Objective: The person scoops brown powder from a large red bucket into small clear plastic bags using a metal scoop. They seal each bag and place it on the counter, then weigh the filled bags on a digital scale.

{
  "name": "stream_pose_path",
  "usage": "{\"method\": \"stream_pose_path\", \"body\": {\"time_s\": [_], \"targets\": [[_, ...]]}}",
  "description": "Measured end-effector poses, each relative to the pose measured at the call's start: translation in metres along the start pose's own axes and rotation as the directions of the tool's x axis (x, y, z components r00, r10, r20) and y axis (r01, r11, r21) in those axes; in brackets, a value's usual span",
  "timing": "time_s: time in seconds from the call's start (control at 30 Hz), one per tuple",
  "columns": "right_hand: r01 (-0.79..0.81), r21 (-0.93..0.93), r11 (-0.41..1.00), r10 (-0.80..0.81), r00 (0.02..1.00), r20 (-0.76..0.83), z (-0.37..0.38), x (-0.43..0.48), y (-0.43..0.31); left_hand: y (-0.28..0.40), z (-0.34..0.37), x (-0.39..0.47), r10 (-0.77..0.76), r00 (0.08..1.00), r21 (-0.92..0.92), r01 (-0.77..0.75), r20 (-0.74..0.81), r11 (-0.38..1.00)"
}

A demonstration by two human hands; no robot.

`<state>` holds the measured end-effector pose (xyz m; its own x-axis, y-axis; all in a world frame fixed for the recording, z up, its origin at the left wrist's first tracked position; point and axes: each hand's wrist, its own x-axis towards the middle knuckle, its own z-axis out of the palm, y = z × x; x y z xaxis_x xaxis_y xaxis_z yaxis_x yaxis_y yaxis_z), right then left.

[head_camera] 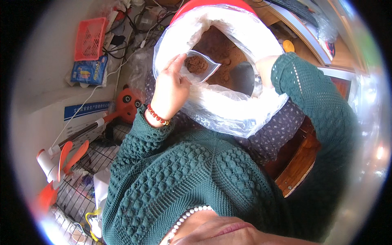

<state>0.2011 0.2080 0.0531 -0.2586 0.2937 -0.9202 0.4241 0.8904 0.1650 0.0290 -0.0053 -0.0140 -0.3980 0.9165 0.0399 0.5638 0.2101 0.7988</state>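
Note:
My left hand [171, 88] grips the edge of a small clear plastic bag [209, 71], whose mouth gapes towards the right. Some crumbly brown powder [196, 64] lies inside it. Below the bag, more brown powder [214, 39] fills the bottom of a large clear plastic liner [226, 118]. The liner is folded wide over a red tub [211, 3], mostly covered. My right hand [265, 69] reaches over the liner's right side, closed around the handle of a metal scoop [242, 78]. The scoop's blade rests at the powder, right of the small bag. My right fingers are partly hidden.
A red plastic basket [90, 38], a blue packet [89, 70] and tangled cables [122, 50] lie at upper left. An orange-bladed fan [65, 163] stands over a wire rack [79, 183]. On the right are a yellow lid [288, 46] and a wooden seat [295, 167].

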Motion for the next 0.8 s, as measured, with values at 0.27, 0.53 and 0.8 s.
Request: {"method": "stream_pose_path", "body": {"time_s": [0.27, 0.53, 0.8], "targets": [[-0.019, 0.017, 1.000, 0.023, 0.970, -0.242, -0.006, -0.026, -0.002, -0.006, 0.003, -0.005, -0.018, 0.999, -0.051, 0.019, 0.032, 0.999], [-0.035, 0.341, 0.940, 0.071, 0.993, -0.094, -0.001, -0.014, 0.004, 0.000, 0.007, 0.000, 0.004, 1.000, -0.069, -0.004, 0.006, 0.998], [-0.085, 0.551, 0.830, 0.079, 0.996, 0.035, 0.021, -0.001, -0.002, 0.001, 0.008, 0.001, -0.016, 0.999, -0.048, 0.017, 0.027, 0.999]]}}
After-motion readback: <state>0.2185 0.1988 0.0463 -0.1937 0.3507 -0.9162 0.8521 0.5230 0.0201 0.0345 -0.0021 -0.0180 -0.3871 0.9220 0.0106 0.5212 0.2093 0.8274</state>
